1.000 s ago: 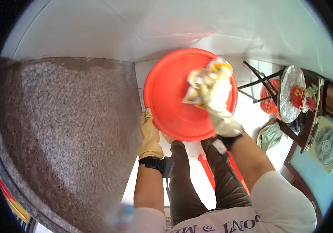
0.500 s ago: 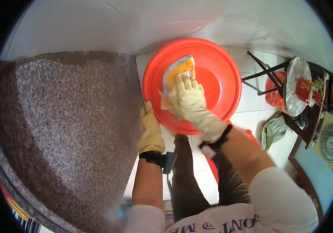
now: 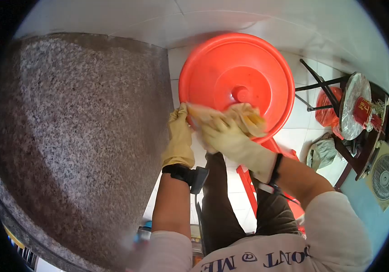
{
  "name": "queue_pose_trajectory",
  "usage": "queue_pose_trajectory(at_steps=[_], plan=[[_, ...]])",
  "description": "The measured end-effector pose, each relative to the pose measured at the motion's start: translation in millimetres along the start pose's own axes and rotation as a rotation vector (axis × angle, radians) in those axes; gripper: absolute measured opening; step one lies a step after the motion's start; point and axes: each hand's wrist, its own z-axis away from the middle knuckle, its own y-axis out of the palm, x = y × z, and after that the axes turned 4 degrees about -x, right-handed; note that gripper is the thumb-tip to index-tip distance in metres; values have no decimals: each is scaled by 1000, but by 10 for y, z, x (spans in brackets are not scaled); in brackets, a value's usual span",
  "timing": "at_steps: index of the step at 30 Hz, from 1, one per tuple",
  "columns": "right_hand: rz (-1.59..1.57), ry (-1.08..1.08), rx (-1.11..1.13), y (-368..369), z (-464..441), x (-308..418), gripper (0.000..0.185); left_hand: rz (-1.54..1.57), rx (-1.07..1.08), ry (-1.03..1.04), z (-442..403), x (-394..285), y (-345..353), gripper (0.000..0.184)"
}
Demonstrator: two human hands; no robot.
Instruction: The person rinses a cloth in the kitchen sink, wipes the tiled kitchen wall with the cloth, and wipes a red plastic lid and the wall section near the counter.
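Note:
A large red plastic basin (image 3: 206,68) stands in front of me, with a round red bump near the middle of its floor. My right hand (image 3: 224,138), in a pale yellow rubber glove, is closed on a yellow and whitish cloth (image 3: 251,121) at the basin's near rim. Motion blurs part of the cloth, which stretches left toward my other hand. My left hand (image 3: 178,138), gloved the same way, has its fingers closed at the basin's left rim. The cloth's left end comes close to those fingertips; whether they also pinch it is unclear.
A speckled granite counter (image 3: 90,136) fills the left side. Red plastic legs (image 3: 247,186) show below the basin. At right are a folding table (image 3: 355,106), a grey-green bag (image 3: 322,152) and a box fan (image 3: 385,174). A tiled wall (image 3: 249,20) rises behind.
My right hand has drawn the cloth from the basin's inner left side down to its near rim, and the cloth is now bunched. The view has shifted slightly. My left hand stays at the rim.

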Motion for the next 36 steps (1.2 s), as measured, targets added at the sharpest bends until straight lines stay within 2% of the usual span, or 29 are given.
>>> queue_pose_trajectory(at_steps=[2,5,8,10,11,13,15,18,20,22,23,24,26,27,28,30,31,32,34,36], plan=[[-275,29,75,503,692,-147,56,-17,-30,-52,99,-48,7,30],[-175,-78,97,1,282,-242,59,-26,-21,-43,70,-109,44,29],[-65,308,-272,-193,-662,-46,54,-1,16,-29,-37,41,-21,29],[62,134,-144,-161,-694,23,51,-20,59,-7,-91,26,-143,29],[136,47,-87,-157,-713,40,50,-112,62,72,-33,71,-168,29],[134,-101,-4,372,15,30,49,-72,22,2,39,-82,-25,28],[68,-175,24,296,275,-40,47,-80,-15,-52,75,-50,-9,30],[-28,-175,2,20,84,-173,44,-119,1,-23,-44,7,-60,34],[22,-184,103,-345,-601,-157,41,-57,78,32,-111,94,-132,37],[-109,-78,7,-86,-969,-173,41,-195,113,241,-206,222,-268,37],[-172,-17,-36,-1,-1004,-158,41,-217,106,208,-170,214,-284,37],[-112,-48,45,68,-862,-113,43,-240,100,174,-133,203,-297,37],[31,-121,190,243,-412,-24,45,-185,60,-42,-7,-16,-159,37],[-16,-157,127,207,-257,-21,35,-166,48,-109,36,-45,-138,37],[-61,-196,66,125,-133,-8,26,-153,57,-80,28,7,-142,37],[-109,-263,4,52,-167,-85,25,-98,38,-15,-25,-31,-115,37],[-119,-175,-91,-17,-345,26,26,-61,19,-11,42,-31,-67,37],[-123,-145,58,-47,-427,32,29,-18,-1,-12,108,-6,-4,37],[-46,-104,-128,146,-380,114,25,-70,-18,11,173,-37,34,35],[-160,-179,-62,99,-91,26,24,-140,-95,-3,208,-75,94,34]])
